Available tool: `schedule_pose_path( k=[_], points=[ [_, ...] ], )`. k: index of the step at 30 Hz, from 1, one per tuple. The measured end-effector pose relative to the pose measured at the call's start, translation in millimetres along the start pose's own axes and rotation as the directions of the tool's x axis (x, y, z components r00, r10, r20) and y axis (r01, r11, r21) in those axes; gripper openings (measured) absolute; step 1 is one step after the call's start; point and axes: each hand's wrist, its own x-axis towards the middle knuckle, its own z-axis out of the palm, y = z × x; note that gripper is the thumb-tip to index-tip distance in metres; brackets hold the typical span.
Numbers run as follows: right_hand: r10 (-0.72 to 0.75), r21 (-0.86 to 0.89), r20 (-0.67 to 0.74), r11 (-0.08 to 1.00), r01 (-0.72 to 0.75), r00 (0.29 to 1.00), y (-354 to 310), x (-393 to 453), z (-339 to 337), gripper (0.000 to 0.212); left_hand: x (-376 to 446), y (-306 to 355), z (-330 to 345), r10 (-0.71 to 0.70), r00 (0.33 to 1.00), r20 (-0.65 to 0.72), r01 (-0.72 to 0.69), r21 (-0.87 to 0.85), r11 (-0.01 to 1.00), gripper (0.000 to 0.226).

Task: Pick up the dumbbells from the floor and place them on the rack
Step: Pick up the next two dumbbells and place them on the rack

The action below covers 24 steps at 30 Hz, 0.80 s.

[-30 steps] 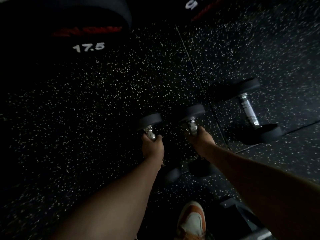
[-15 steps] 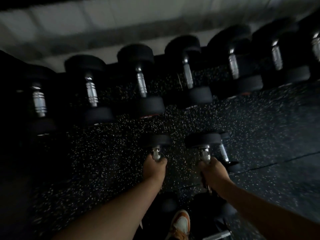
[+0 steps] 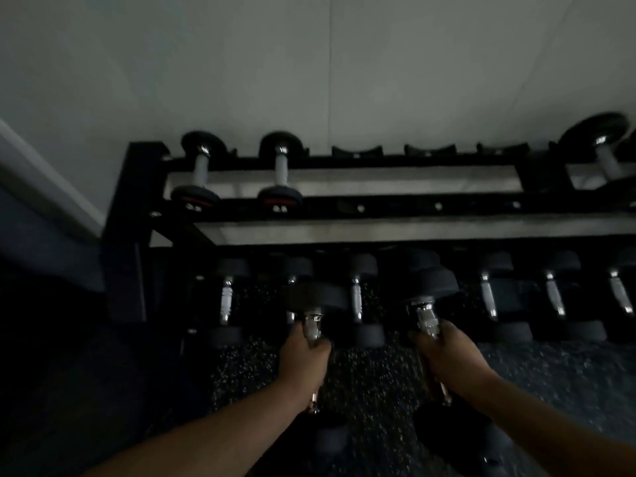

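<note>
My left hand (image 3: 304, 359) is shut on the chrome handle of a small black dumbbell (image 3: 315, 297), held in the air with one head pointing at the rack. My right hand (image 3: 447, 356) grips a second black dumbbell (image 3: 430, 284) the same way, slightly higher. Both hang in front of the black two-tier rack (image 3: 344, 220). On the top tier, several cradles (image 3: 430, 151) between the left pair and the far-right dumbbell hold nothing.
Two small dumbbells (image 3: 282, 166) sit at the top tier's left end, another (image 3: 602, 149) at its far right. A row of bigger dumbbells (image 3: 550, 297) fills the lower tier. Speckled rubber floor (image 3: 371, 373) lies below, a white wall (image 3: 309, 63) behind.
Both hands have lifted the dumbbells off the floor and raised them. My view has tilted up from the floor to the rack and wall.
</note>
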Motion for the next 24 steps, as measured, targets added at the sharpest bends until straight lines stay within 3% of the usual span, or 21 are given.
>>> schedule_pose_path(
  k=[4,8,11,20,24],
  points=[
    [-0.093,0.013,-0.012,0.996,0.093,0.996,-68,8,-13,0.027,20,55,-41,0.075,0.997,-0.027,-0.076,-0.025,0.997,0.017],
    [-0.088,0.291,0.049,0.954,0.07,0.995,-125,31,-28,0.025,52,115,-64,0.104,0.993,-0.05,-0.105,-0.02,0.994,0.018],
    [-0.072,0.362,0.039,0.931,0.053,0.997,-153,60,-42,0.027,80,147,-62,0.135,0.988,-0.081,-0.136,-0.008,0.991,0.019],
    [-0.079,0.175,-0.089,0.98,0.093,0.993,-177,208,-119,0.044,184,227,37,0.137,0.987,-0.084,-0.141,-0.047,0.989,0.022],
    [-0.053,0.122,-0.132,0.99,0.069,0.99,-167,270,-159,0.036,239,249,94,0.124,0.991,-0.059,-0.124,0.004,0.992,0.025]
  ],
)
